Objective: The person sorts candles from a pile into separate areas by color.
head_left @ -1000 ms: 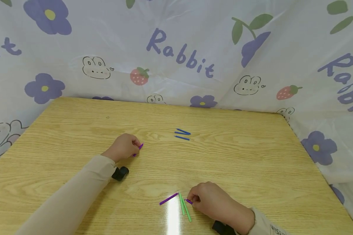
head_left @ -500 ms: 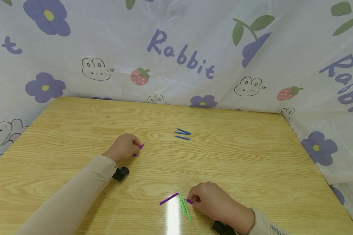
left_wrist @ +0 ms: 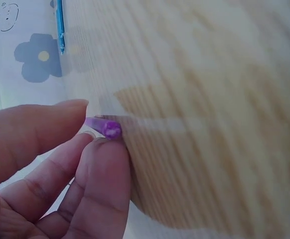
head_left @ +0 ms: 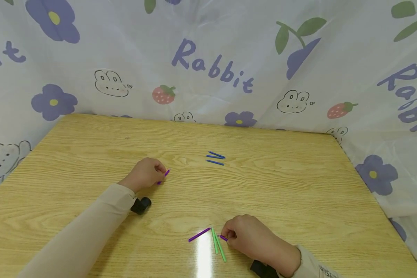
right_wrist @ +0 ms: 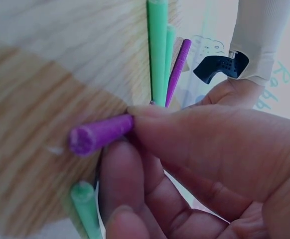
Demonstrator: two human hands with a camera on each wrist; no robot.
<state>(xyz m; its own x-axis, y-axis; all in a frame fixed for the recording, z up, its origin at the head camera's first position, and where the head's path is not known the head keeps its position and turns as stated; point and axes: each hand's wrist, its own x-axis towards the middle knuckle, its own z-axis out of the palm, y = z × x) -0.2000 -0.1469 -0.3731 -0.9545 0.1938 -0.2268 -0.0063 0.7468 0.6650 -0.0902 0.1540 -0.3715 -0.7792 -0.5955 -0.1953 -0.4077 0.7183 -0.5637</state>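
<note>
My left hand [head_left: 146, 173] pinches a slim purple candle [left_wrist: 111, 130] between thumb and fingers, low over the wooden table, left of the middle. In the head view both ends of this candle stick out past the fingers. Nearer the front, my right hand [head_left: 247, 237] pinches another purple candle [right_wrist: 97, 134], its blunt end pointing out from the fingertips. Two green candles [head_left: 220, 249] lie just left of that hand, set close together at their far ends. A third green candle [right_wrist: 84, 206] shows below the fingers in the right wrist view. One more purple candle [head_left: 199, 234] lies left of the green pair.
Three blue candles [head_left: 215, 162] lie toward the back of the wooden table [head_left: 292, 185], two of them meeting at one end. A white curtain [head_left: 132, 50] with printed flowers and rabbits hangs behind the table. Black wrist cameras [head_left: 141, 205] sit under the sleeves.
</note>
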